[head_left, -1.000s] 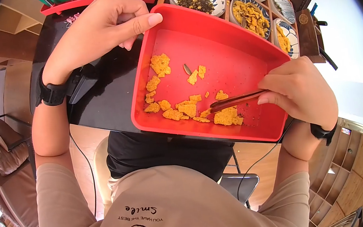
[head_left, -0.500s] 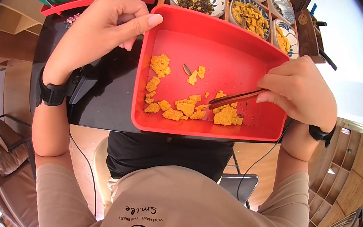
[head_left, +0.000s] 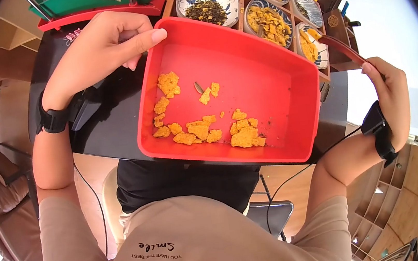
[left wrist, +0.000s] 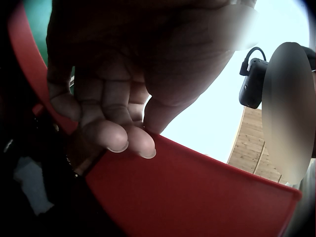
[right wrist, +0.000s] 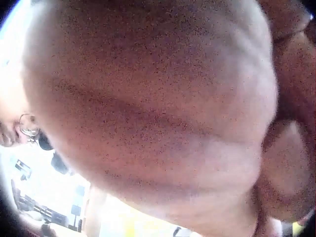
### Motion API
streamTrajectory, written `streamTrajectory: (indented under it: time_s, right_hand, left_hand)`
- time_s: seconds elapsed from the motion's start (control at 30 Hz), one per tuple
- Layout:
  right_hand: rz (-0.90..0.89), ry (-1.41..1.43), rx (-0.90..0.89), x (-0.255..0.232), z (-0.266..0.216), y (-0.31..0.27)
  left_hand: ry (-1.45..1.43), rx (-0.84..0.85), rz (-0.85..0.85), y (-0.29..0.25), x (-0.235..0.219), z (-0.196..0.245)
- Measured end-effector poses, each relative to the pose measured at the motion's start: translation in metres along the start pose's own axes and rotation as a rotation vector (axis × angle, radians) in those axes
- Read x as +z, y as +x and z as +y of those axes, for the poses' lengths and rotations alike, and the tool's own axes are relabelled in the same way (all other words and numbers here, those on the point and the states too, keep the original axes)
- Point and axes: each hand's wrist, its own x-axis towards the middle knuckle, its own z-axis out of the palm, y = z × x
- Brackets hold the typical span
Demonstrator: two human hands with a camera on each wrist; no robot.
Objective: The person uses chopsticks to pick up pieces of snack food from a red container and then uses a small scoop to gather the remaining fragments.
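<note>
My left hand (head_left: pixel 98 55) grips the far left corner of a red plastic box (head_left: pixel 242 58), thumb on the rim and fingers curled outside its wall. In the left wrist view, the fingertips (left wrist: pixel 140 143) lie against the box's outer side (left wrist: pixel 197 192). Off the box's right side, my right hand (head_left: pixel 392 90) holds brown tweezers (head_left: pixel 345 50). Their tips overlap a patterned bowl (head_left: pixel 321 56) with orange flakes (head_left: pixel 308 48), right at one flake. Inside the box lie crumbly orange pieces (head_left: pixel 245 135), mostly along the near and left walls, and a dark seed-like bit (head_left: pixel 198 87).
A wooden divided tray (head_left: pixel 243 22) behind the box holds several patterned bowls, including one of dark dried leaves (head_left: pixel 205 13) and one of yellow pieces (head_left: pixel 269 24). A green container (head_left: pixel 68 2) stands back left on the black table (head_left: pixel 108 117). A wooden holder (head_left: pixel 334 26) stands back right.
My right hand has lifted the tweezers out of the box, up and right to the bowl; the orange piece at their tips is gone from the box. The left hand keeps its grip. The view has shifted.
</note>
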Motion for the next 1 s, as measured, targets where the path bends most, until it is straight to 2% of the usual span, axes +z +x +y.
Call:
streamTrajectory:
  time_s: [0.1, 0.17, 0.23, 0.3, 0.33, 0.43, 0.63, 0.7, 0.87, 1.0]
  right_hand:
    - [-0.024, -0.026, 0.036, 0.001, 0.002, 0.006]
    - [0.078, 0.010, 0.024, 0.005, -0.004, 0.009]
    - [0.040, 0.065, 0.021, 0.007, -0.015, 0.008]
    - [0.024, 0.173, -0.371, 0.020, -0.021, 0.010]
    - [-0.118, 0.170, -0.402, 0.020, -0.035, 0.011]
    - [-0.187, 0.142, -0.589, 0.038, -0.060, 0.014]
    - [-0.288, 0.074, -0.584, 0.047, -0.059, 0.015]
    - [-0.327, 0.080, -0.565, 0.046, -0.057, 0.014]
    - [-0.440, 0.018, -0.507, 0.045, -0.058, 0.018]
    - [-0.488, 0.027, -0.516, 0.055, -0.053, 0.024]
  left_hand:
    - [-0.011, 0.000, -0.004, 0.000, -0.001, 0.000]
    - [-0.016, -0.006, -0.002, 0.001, -0.001, 0.000]
    - [-0.072, -0.028, -0.017, 0.001, -0.001, 0.001]
    - [-0.075, -0.043, -0.034, 0.001, -0.003, 0.001]
    - [-0.090, -0.044, -0.027, 0.001, -0.003, 0.003]
    - [-0.085, 0.024, 0.045, 0.002, 0.003, -0.005]
    - [-0.122, 0.005, 0.016, 0.003, 0.002, -0.002]
    - [-0.105, -0.097, -0.058, 0.003, -0.003, 0.001]
    - [-0.126, -0.095, -0.072, 0.003, -0.003, 0.000]
    - [-0.100, -0.032, -0.014, 0.003, 0.001, -0.003]
